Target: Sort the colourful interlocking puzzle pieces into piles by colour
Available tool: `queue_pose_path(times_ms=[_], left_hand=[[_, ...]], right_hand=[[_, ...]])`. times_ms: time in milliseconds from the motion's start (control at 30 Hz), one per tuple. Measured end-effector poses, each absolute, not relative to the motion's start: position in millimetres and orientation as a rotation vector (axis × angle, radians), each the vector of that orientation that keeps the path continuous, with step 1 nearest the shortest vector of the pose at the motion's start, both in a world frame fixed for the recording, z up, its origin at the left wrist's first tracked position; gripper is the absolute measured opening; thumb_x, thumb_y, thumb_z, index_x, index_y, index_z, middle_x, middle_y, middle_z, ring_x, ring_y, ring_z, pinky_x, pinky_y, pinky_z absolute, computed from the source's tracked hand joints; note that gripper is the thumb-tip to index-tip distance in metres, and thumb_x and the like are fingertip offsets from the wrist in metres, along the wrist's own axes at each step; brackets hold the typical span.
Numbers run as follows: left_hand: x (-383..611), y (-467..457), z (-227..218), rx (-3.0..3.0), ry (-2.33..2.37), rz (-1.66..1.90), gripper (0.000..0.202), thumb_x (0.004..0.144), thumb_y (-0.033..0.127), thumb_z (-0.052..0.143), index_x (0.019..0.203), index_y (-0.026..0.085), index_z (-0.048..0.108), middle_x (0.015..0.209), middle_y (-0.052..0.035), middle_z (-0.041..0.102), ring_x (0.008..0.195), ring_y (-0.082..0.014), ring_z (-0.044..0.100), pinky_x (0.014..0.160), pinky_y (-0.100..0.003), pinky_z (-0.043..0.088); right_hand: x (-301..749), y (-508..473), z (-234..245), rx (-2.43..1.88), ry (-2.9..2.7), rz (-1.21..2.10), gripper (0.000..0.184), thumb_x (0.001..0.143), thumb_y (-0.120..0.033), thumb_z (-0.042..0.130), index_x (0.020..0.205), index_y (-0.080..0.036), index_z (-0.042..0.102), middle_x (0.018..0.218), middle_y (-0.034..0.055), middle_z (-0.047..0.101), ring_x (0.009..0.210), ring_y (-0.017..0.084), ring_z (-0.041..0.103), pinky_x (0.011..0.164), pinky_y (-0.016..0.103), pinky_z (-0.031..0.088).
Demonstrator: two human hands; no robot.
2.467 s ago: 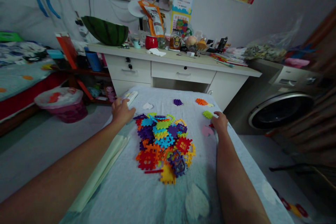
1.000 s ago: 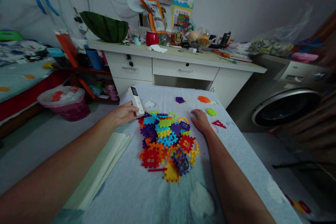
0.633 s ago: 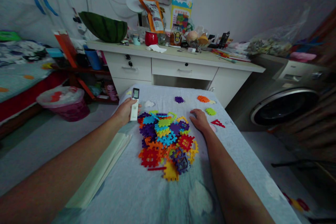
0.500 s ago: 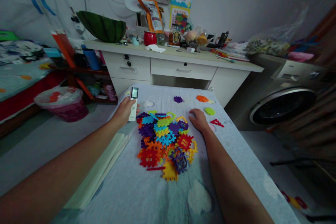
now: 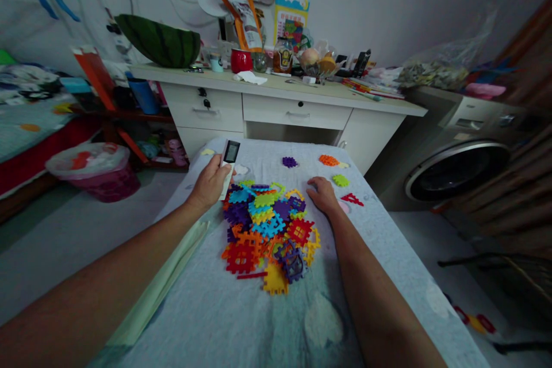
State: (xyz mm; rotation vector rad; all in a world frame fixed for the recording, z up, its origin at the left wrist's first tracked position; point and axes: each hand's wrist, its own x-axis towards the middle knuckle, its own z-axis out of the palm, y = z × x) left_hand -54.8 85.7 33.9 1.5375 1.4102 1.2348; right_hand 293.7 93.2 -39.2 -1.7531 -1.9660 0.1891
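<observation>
My left hand (image 5: 210, 183) is closed around a white remote control (image 5: 228, 162) with a dark display, held up at the left of the toy pile. A heap of colourful plastic interlocking pieces (image 5: 267, 230) lies on the cloth-covered table (image 5: 241, 328). Resting on the cloth just right of the heap, my right hand (image 5: 321, 192) holds nothing, its fingers slightly curled and apart. Beyond it lie a purple piece (image 5: 289, 161), an orange piece (image 5: 328, 160), a green piece (image 5: 340, 180) and a red triangular piece (image 5: 352, 199).
Behind the table stands a white desk (image 5: 276, 92) bearing a watermelon half (image 5: 159, 40), a red pot (image 5: 241, 60) and jars. A washing machine (image 5: 457, 155) is at the right, a pink waste bin (image 5: 99, 178) at the left. Folded pale cloth (image 5: 172, 276) lies by my left forearm.
The remote control has shifted slightly right and tilted to the right in my left hand. My right hand stays beside the heap. The whole view has moved a little.
</observation>
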Motion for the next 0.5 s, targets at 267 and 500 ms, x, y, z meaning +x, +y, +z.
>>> queue_pose_path(times_ms=[267, 500], left_hand=[[-64, 88, 34, 1.534, 1.459, 1.204, 0.029, 0.081, 0.042, 0.046, 0.103, 0.024, 0.052, 0.087, -0.0012, 0.064, 0.068, -0.0177, 0.062, 0.059, -0.029, 0.053], [-63, 86, 31, 1.466, 1.441, 1.213, 0.033, 0.083, 0.043, 0.042, 0.107, 0.023, 0.053, 0.083, -0.002, 0.064, 0.064, -0.0188, 0.061, 0.056, -0.03, 0.051]], right_hand=[[293, 94, -39, -1.765, -1.957, 0.197, 0.029, 0.083, -0.026, 0.06, 0.11, -0.019, 0.067, 0.121, 0.0107, 0.063, 0.115, 0.024, 0.054, 0.102, 0.039, 0.038], [292, 93, -36, -1.752, -1.979, 0.178, 0.028, 0.082, -0.024, 0.059, 0.108, -0.017, 0.067, 0.118, 0.0114, 0.064, 0.114, 0.024, 0.054, 0.102, 0.038, 0.038]])
